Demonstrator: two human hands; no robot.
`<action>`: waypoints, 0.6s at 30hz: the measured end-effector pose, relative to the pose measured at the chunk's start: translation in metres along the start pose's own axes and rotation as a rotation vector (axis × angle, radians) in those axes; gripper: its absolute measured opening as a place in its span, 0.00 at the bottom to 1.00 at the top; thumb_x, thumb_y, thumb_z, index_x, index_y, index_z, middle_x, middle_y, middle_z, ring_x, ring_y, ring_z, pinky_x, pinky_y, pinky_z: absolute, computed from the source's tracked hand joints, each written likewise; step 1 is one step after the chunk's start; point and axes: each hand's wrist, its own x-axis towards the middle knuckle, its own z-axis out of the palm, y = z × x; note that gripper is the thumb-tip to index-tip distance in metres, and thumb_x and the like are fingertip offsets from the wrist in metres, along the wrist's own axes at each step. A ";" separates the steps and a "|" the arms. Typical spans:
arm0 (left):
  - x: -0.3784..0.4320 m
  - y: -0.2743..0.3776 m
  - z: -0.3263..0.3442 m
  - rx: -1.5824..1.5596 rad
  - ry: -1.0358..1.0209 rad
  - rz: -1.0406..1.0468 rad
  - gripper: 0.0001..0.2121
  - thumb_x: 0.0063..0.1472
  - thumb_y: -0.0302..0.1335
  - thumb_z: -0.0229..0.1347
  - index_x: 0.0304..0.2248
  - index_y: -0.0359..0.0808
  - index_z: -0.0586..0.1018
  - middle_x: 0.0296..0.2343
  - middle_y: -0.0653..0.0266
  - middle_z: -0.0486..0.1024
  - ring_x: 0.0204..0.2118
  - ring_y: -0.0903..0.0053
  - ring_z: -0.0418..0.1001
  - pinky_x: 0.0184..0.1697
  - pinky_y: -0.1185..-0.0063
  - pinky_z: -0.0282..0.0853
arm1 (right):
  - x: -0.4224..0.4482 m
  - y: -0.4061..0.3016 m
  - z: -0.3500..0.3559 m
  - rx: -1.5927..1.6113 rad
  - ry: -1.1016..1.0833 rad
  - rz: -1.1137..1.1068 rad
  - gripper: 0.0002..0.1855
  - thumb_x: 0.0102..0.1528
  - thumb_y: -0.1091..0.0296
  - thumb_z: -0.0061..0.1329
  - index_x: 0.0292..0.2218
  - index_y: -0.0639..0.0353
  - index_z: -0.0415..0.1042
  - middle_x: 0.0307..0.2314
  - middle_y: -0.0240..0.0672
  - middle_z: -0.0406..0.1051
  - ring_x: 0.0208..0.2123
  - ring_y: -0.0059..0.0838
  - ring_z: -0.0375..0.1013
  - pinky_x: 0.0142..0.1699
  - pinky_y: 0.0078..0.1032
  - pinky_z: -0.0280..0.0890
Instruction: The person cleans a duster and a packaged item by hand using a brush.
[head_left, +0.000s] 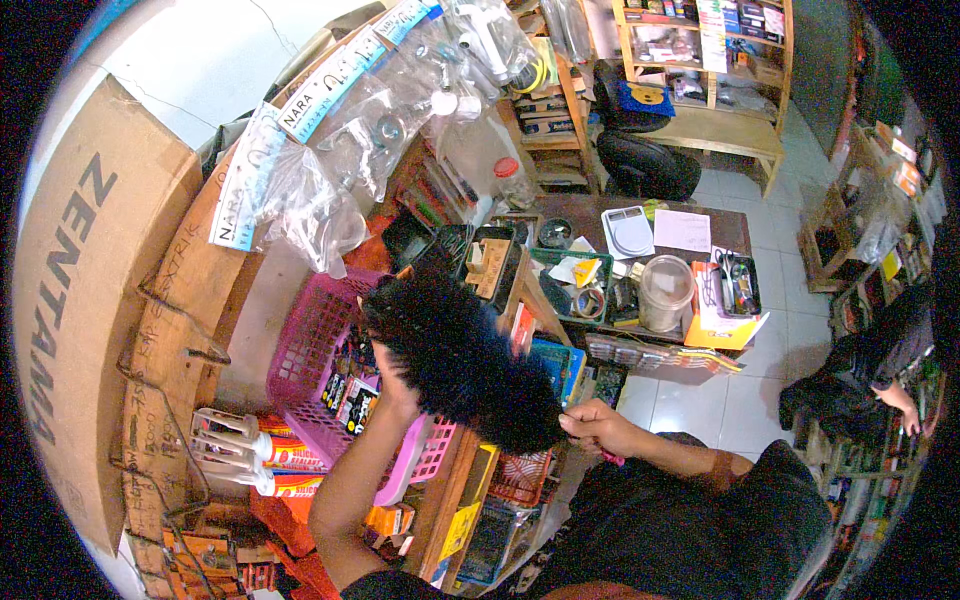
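Note:
A fluffy black duster (480, 367) stretches across the middle of the view, over part of a pink plastic basket (300, 337). My right hand (592, 426) is closed at the duster's lower right end, around its mostly hidden handle; a bit of pink shows under the fingers. My left hand (397, 382) is at the basket, on the duster's left side. Its fingers are largely hidden by the bristles, so what it grips cannot be told. Small black, yellow and white packets (356, 403) lie inside the basket.
Silicone sealant tubes (292, 455) lie left of the basket, beside bent metal hooks (202, 356) on a wooden board. Plastic bags hang above. A cluttered table (720, 221) holds a white scale (628, 232) and a clear tub (666, 292). Another person (847, 390) is at the far right.

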 end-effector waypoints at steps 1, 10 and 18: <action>0.000 0.001 0.003 -0.006 0.033 0.032 0.37 0.59 0.60 0.26 0.52 0.35 0.63 0.48 0.57 0.67 0.50 0.65 0.65 0.56 0.69 0.57 | 0.001 0.000 0.002 0.003 0.053 -0.012 0.24 0.59 0.49 0.39 0.16 0.52 0.58 0.11 0.20 0.54 0.13 0.12 0.53 0.18 0.19 0.48; 0.002 0.006 0.011 0.137 -0.022 0.104 0.34 0.61 0.57 0.28 0.53 0.37 0.62 0.48 0.55 0.66 0.50 0.68 0.66 0.54 0.70 0.59 | -0.002 -0.010 0.009 0.275 -0.028 0.003 0.21 0.59 0.53 0.41 0.19 0.54 0.60 0.11 0.19 0.55 0.16 0.11 0.55 0.20 0.18 0.50; 0.007 -0.010 -0.033 0.148 -0.282 -0.046 0.33 0.60 0.55 0.34 0.55 0.37 0.58 0.50 0.51 0.62 0.52 0.61 0.62 0.55 0.63 0.57 | 0.011 -0.023 0.009 0.000 0.016 -0.089 0.22 0.59 0.55 0.41 0.17 0.56 0.59 0.13 0.18 0.56 0.18 0.11 0.54 0.22 0.18 0.49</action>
